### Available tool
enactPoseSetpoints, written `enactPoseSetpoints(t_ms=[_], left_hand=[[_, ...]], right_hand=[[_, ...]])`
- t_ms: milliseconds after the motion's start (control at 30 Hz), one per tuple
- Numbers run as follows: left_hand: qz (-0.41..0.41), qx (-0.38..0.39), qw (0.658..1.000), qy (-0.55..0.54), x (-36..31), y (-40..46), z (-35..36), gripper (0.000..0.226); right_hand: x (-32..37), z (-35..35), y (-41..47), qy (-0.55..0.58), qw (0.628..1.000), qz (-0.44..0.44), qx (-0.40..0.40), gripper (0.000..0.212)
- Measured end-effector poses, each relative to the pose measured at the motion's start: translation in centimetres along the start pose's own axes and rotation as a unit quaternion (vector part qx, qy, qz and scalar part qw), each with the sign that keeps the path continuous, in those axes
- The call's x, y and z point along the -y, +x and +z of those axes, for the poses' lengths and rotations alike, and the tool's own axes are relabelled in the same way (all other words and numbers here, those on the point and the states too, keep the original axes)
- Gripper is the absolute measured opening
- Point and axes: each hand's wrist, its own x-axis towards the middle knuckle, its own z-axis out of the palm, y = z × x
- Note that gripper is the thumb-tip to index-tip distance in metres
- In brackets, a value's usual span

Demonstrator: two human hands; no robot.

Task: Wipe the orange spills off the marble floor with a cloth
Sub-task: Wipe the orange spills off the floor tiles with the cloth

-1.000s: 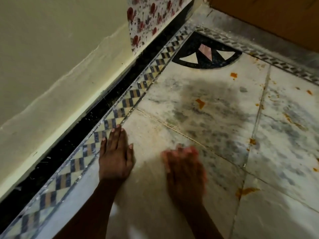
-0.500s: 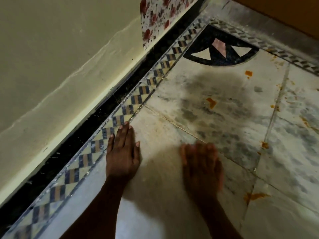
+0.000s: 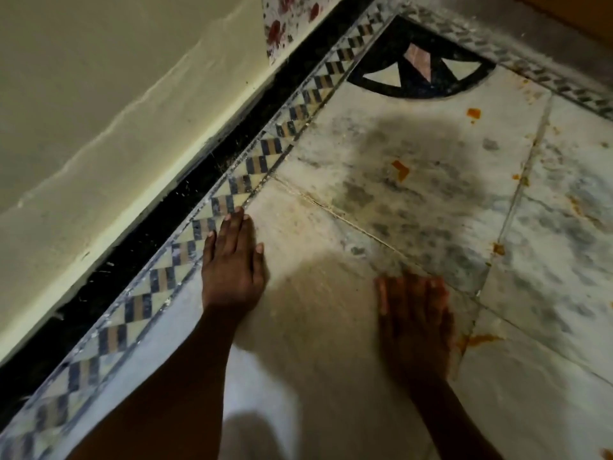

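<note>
My left hand (image 3: 232, 260) lies flat on the marble floor (image 3: 414, 210), fingers straight, beside the chequered border. My right hand (image 3: 414, 317) is also flat on the floor with straight fingers, slightly blurred. No cloth shows under either hand. Orange spills dot the floor: one angular patch (image 3: 400, 169) ahead of my right hand, one smear (image 3: 477, 340) just right of that hand at a tile joint, one spot (image 3: 473, 113) near the black inlay, and small flecks (image 3: 498, 249) along the joint further right.
A cream wall (image 3: 99, 111) runs along the left, with a black skirting strip (image 3: 159, 224) and a chequered tile border (image 3: 265, 151) beside it. A black semicircular inlay (image 3: 381, 78) marks the far corner. A floral-patterned fabric (image 3: 292, 21) hangs at the wall top.
My right hand has slid to the right across the floor, toward the orange smear at the tile joint. My left hand has stayed planted by the border. The view has shifted slightly.
</note>
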Motion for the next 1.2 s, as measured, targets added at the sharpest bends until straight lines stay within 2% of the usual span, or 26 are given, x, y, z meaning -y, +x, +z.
enactPoseSetpoints(t_ms=[67, 133, 167, 233, 333, 367, 433, 500, 567, 600, 667, 700, 767, 800, 833, 933, 1033, 1067, 1133, 1200], left_hand=[[0.000, 0.000, 1.000, 0.005, 0.2, -0.1, 0.1, 0.065], [0.003, -0.003, 1.000, 0.008, 0.6, 0.0, 0.5, 0.067], [0.008, 0.001, 1.000, 0.007, 0.6, 0.0, 0.6, 0.067], [0.013, -0.002, 1.000, 0.008, 0.4, -0.2, 0.7, 0.069], [0.012, -0.016, 1.000, 0.005, 0.4, -0.1, 0.6, 0.070], [0.013, -0.013, 1.000, 0.001, 0.4, -0.1, 0.5, 0.070], [0.018, -0.013, 1.000, -0.004, 0.1, -0.4, 0.4, 0.070], [0.021, -0.019, 1.000, -0.004, 0.3, -0.5, 0.4, 0.070], [0.025, -0.024, 0.999, -0.007, 0.6, -0.4, 0.7, 0.070], [0.028, -0.026, 0.999, -0.007, 0.6, -0.4, 0.9, 0.071], [0.034, -0.039, 0.999, -0.001, 0.6, -0.6, 1.1, 0.070], [0.039, -0.040, 0.998, 0.005, 0.7, -0.4, 1.1, 0.070], [0.062, -0.027, 0.998, 0.017, 0.4, -0.7, 0.6, 0.070], [0.081, -0.010, 0.996, 0.022, 0.2, -1.2, 0.2, 0.072], [0.099, 0.002, 0.995, 0.027, -0.1, -1.9, 0.1, 0.074], [0.103, 0.013, 0.994, 0.023, -2.4, -6.0, 0.7, 0.072], [0.093, -0.017, 0.996, 0.002, -5.7, -11.9, 3.4, 0.065], [0.081, -0.035, 0.996, 0.000, -6.8, -13.4, 4.5, 0.063], [0.048, -0.059, 0.997, -0.011, -8.3, -15.2, 5.7, 0.059], [0.014, -0.062, 0.998, -0.028, -9.0, -16.1, 6.1, 0.059]], right_hand=[[1.9, -0.9, 3.9, 0.036, 0.993, 0.103, -0.046, 0.064], [5.8, -0.7, 9.2, 0.069, 0.983, 0.153, -0.069, 0.064], [7.9, -0.7, 11.2, 0.082, 0.983, 0.146, -0.069, 0.065], [10.9, 0.4, 11.6, 0.049, 0.996, 0.028, -0.074, 0.067], [9.9, 2.0, 3.6, 0.002, 0.977, -0.195, -0.083, 0.058], [8.0, 1.8, -0.2, 0.004, 0.972, -0.227, -0.066, 0.055], [2.4, 2.0, -3.9, 0.008, 0.980, -0.197, -0.043, 0.051], [-0.7, 1.6, -1.4, 0.014, 0.993, -0.093, -0.073, 0.055], [0.9, 1.0, 4.2, 0.022, 0.991, 0.008, -0.129, 0.059], [3.2, 0.6, 6.9, 0.041, 0.990, 0.040, -0.126, 0.060], [7.9, 0.6, 9.3, 0.052, 0.994, -0.004, -0.093, 0.061], [9.4, 1.1, 8.6, 0.041, 0.993, -0.078, -0.082, 0.061], [8.7, 2.5, 2.9, 0.014, 0.972, -0.225, -0.072, 0.059], [6.4, 2.9, -0.8, 0.005, 0.962, -0.258, -0.085, 0.059], [3.7, 3.3, -4.0, 0.006, 0.959, -0.262, -0.103, 0.058], [-2.4, 2.4, -4.4, 0.003, 0.982, -0.150, -0.117, 0.057], [0.1, 0.8, 2.5, 0.061, 0.993, -0.046, -0.093, 0.059], [1.6, 0.9, 3.8, 0.062, 0.993, -0.040, -0.089, 0.059], [2.8, 1.8, 2.8, 0.038, 0.988, -0.107, -0.101, 0.061], [0.3, 3.1, -2.4, 0.000, 0.968, -0.228, -0.109, 0.059]])
